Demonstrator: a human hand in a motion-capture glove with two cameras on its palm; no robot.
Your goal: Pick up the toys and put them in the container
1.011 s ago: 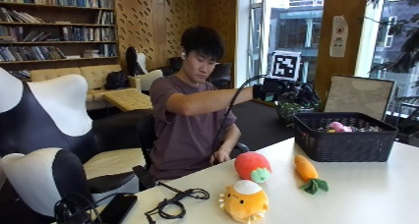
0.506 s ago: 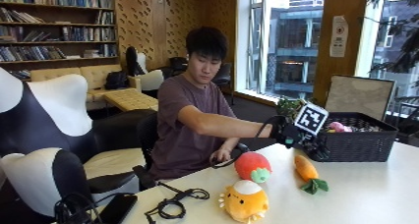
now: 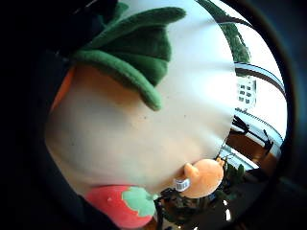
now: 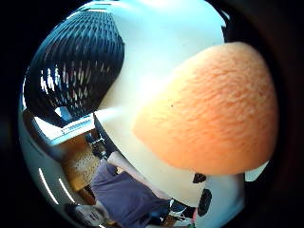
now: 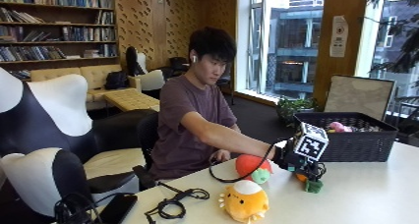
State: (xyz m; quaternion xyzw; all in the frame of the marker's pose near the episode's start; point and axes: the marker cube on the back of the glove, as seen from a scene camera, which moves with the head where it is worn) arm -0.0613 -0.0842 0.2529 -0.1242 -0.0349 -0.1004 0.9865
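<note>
Just in front of the black basket [image 5: 347, 135], the gloved right hand [image 5: 296, 161] sits low over the plush carrot [image 5: 309, 182] on the tabletop [image 5: 379, 194]; whether the grip has closed on it cannot be told. The basket holds a pink toy [image 5: 338, 126]. The strawberry toy [image 5: 252, 166] and orange plush [image 5: 245, 202] lie farther from the basket. The arm reaches forward, extended.

Fuzzy orange plush on the carrot [image 4: 209, 109], felt-like green leaves [image 3: 134, 52]; smooth matt white table [image 5: 367, 194]; woven-look black basket [image 5: 347, 135].
</note>
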